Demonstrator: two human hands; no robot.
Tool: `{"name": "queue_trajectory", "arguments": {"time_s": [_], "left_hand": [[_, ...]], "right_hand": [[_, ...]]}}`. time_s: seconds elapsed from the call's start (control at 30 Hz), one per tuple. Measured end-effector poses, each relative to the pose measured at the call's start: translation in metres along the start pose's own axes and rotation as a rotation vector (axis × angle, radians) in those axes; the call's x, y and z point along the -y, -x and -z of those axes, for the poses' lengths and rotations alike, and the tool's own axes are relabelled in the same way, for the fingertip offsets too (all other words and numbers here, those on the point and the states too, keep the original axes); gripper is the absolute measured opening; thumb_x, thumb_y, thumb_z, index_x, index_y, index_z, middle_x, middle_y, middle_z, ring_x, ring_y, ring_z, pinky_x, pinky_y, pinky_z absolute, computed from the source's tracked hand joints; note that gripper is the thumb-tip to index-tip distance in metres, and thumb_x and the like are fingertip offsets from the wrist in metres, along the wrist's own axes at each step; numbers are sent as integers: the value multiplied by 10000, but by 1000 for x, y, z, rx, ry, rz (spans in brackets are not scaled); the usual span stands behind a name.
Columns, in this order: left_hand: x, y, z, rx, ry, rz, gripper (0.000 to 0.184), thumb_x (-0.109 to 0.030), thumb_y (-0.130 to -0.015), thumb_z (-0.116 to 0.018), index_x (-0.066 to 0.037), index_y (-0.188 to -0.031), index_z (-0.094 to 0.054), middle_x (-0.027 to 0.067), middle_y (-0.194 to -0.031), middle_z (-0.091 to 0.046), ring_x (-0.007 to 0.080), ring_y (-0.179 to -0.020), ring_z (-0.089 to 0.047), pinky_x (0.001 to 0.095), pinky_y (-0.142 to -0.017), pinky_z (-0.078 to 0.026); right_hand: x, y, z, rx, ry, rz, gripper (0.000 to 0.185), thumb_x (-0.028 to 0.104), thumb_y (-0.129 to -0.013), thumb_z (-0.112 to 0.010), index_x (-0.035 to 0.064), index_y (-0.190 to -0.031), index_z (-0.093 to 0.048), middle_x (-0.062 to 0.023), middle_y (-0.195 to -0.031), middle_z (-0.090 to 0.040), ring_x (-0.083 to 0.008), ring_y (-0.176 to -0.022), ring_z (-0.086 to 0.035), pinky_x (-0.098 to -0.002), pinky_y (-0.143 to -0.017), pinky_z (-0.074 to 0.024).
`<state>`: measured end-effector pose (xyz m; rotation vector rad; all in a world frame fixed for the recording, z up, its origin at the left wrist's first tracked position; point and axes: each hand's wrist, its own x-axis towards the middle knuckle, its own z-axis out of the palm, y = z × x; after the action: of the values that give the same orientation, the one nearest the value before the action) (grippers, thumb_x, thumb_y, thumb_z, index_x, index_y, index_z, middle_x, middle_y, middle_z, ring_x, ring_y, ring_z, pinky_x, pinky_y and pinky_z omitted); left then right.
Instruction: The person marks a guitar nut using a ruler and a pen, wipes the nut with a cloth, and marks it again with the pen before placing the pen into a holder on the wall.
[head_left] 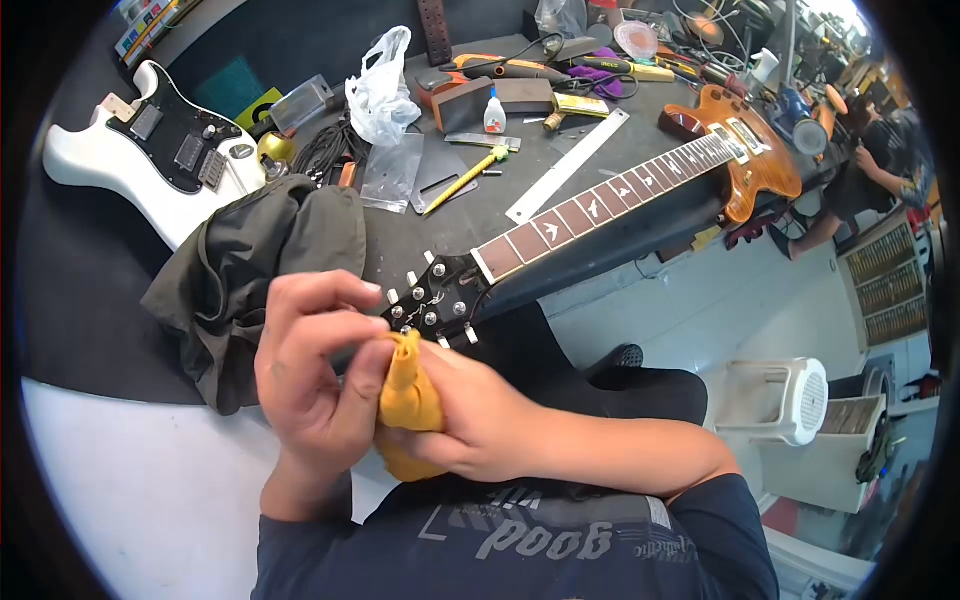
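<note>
A yellow cloth (410, 400), bunched and twisted to a narrow tip, is held in front of my chest. My right hand (485, 415) wraps around its lower part. At the tip, the thumb and fingers of my left hand (318, 365) pinch the cloth. Whether anything is inside the cloth is hidden. Just beyond my hands is the black headstock (440, 290) of an electric guitar, with white tuner buttons. Its dark neck (600, 200) with bird-shaped inlays runs to the amber body (750, 160) at the far right of the bench.
Left on the black bench (110, 310) are a white guitar body (130, 165) and a dark crumpled cloth (275, 250). A steel ruler (570, 165), glue bottle (495, 112), yellow pencil (465, 180) and plastic bag (382, 90) lie behind. A white stool (790, 400) and another person (880, 160) are at right.
</note>
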<state>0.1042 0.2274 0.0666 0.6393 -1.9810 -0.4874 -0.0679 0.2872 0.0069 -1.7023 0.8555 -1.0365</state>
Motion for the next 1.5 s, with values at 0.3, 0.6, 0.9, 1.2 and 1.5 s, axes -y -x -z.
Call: {"name": "queue_trajectory", "arguments": {"time_s": [0.3, 0.6, 0.9, 1.2, 1.5], "left_hand": [[75, -29, 34, 118, -40, 295, 356, -65, -929, -764, 13, -1253, -639, 55, -1215, -654, 132, -1120, -591, 289, -999, -445], [186, -79, 7, 136, 218, 308, 153, -92, -1017, -705, -1, -1135, -672, -5, -1063, -677, 62, -932, -627, 225, -839, -497], [191, -66, -7, 110, -132, 83, 156, -43, -896, -751, 2, -1035, -695, 81, -1010, -719, 178, -864, -662, 303, -737, -509], [190, -64, -5, 89, -183, 16, 162, -44, -895, -751, 4, -1040, -700, 84, -1025, -735, 203, -882, -669, 312, -728, -507], [191, -64, -8, 84, -208, 14, 148, -34, -893, -748, 11, -1025, -699, 92, -1008, -735, 205, -866, -672, 314, -726, -513]], "right_hand": [[49, 59, 113, -247, 551, -347, 432, 105, -899, -757, 24, -1294, -601, -155, -1149, -731, -313, -973, -752, -395, -882, -582], [55, 31, 122, -91, 934, -421, 322, 208, -945, -696, 23, -1203, -643, -182, -1044, -696, -407, -1003, -688, -493, -878, -540], [70, 16, 117, -127, 987, -405, 469, 124, -921, -680, 133, -1387, -627, -150, -1088, -748, -375, -987, -726, -464, -842, -578], [54, 16, 118, -171, 936, -374, 489, 104, -894, -696, 134, -1380, -659, -125, -1010, -680, -377, -910, -695, -455, -800, -563], [50, 8, 115, -163, 997, -278, 478, 135, -898, -713, 163, -1374, -677, -99, -999, -687, -341, -849, -712, -431, -745, -580]]}}
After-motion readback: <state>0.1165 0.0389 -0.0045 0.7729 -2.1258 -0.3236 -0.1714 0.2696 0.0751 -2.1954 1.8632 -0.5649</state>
